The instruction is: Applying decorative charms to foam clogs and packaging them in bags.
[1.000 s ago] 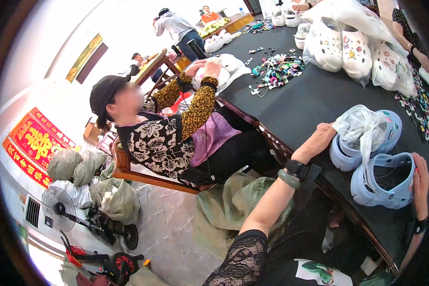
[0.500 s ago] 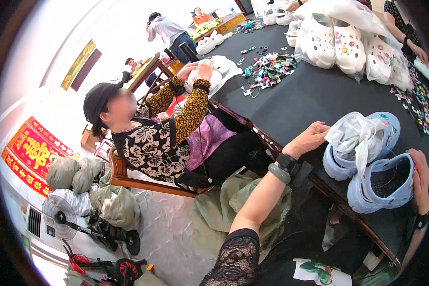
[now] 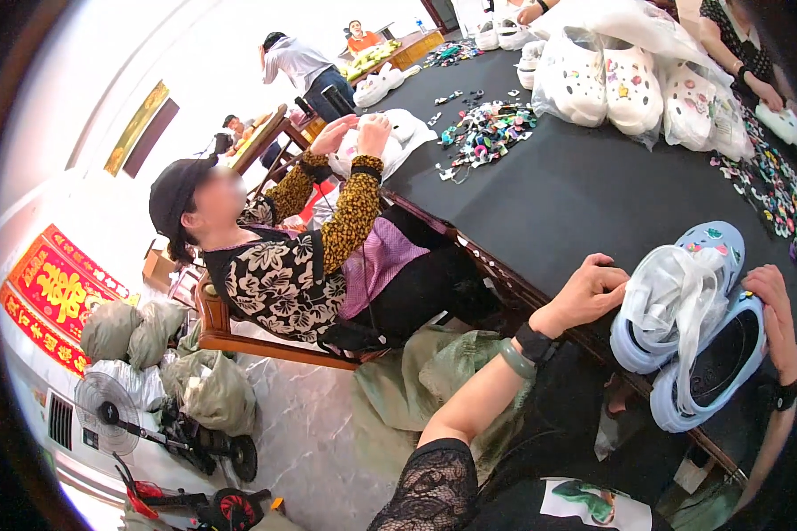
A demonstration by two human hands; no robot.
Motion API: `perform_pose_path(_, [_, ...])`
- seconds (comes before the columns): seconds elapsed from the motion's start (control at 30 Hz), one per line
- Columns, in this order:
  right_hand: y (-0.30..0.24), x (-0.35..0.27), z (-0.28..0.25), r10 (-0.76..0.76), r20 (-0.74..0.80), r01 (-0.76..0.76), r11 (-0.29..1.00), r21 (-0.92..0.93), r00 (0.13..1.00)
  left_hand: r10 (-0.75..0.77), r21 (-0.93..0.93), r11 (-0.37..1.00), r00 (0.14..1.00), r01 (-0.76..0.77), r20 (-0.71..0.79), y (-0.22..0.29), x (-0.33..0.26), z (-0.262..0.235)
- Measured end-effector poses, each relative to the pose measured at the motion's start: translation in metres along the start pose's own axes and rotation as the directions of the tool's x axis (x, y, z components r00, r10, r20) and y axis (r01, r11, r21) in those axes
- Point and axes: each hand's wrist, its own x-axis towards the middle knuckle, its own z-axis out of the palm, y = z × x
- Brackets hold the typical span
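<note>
- 2 pale blue foam clogs [image 3: 708,345] lie side by side at the near edge of the black-covered table [image 3: 576,195], one sole-up toward the person, the other partly wrapped in a crumpled clear plastic bag [image 3: 677,296].
- 1 left hand [image 3: 589,292], fingers curled, rests on the left side of the bagged clog, touching the plastic; whether it pinches the bag cannot be told. A black wristband and a green bangle [image 3: 515,361] sit on that wrist.
- 1 right hand [image 3: 775,314] lies with its fingers fairly straight along the right rim of the sole-up clog, touching it rather than clasping it.
- 1 seated co-worker in a black cap and flower-print top [image 3: 274,283] sits on a wooden chair [image 3: 239,332] just left of the table, both hands raised over a white clog [image 3: 390,137].
- 1 scatter of small colourful shoe charms [image 3: 483,133] lies mid-table, beyond the co-worker's hands.
- Several white clogs in clear bags [image 3: 611,80] stand at the far side of the table, with more charms [image 3: 770,181] spread along the right edge.
- 3 stuffed green sacks [image 3: 150,354] and a black floor fan [image 3: 106,411] sit on the floor at the left, below a red wall hanging [image 3: 58,296].
- 1 person in a white shirt [image 3: 297,62] bends over a far table.
</note>
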Motion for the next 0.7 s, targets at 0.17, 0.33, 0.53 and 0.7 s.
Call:
perform_pose_path(0.17, [0.001,0.001,0.002,0.045,-0.008,-0.045,0.999,0.014,0.999,-0.033,-0.06,0.998,0.999,0.033,0.004,-0.004,-0.002,0.0])
perform_pose_path(0.33, [-0.004,0.001,-0.002,0.039,0.009,-0.04,0.999,0.006,0.999,-0.037,-0.078,0.996,0.999,0.038,0.011,-0.006,-0.002,0.004])
perform_pose_path(0.53, [0.002,0.001,0.004,0.011,-0.009,-0.011,1.0,0.001,1.0,-0.024,-0.08,0.997,0.993,0.015,-0.117,-0.002,-0.001,0.007])
perform_pose_path(0.7, [0.006,-0.004,0.001,0.019,-0.019,-0.019,1.0,-0.009,1.0,-0.014,-0.101,0.995,0.992,0.002,-0.124,0.001,0.001,0.011])
